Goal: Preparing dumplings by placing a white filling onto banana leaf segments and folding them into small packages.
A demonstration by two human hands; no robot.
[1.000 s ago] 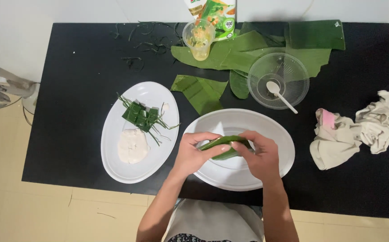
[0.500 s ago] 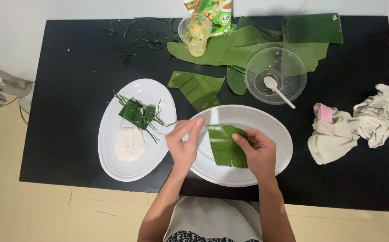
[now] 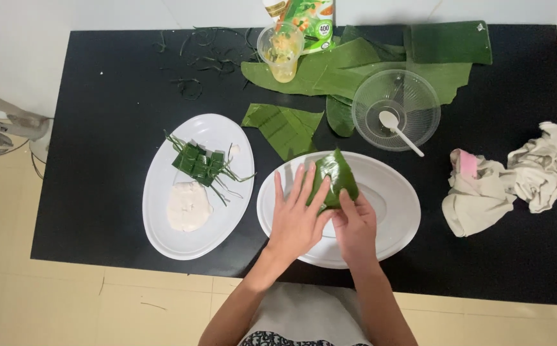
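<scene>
We press our left hand (image 3: 296, 221), fingers spread flat, and our right hand (image 3: 354, 225), fingers together, on a folded green banana-leaf piece (image 3: 335, 179) lying on the near white oval plate (image 3: 390, 198). It looks only partly folded and untied. On the other white oval plate (image 3: 163, 192) sit about 2 tied green leaf parcels (image 3: 198, 163) beside a mound of white dough (image 3: 187, 205), so more wrapping seems left. Spare flat green leaves (image 3: 285, 125) lie beyond.
</scene>
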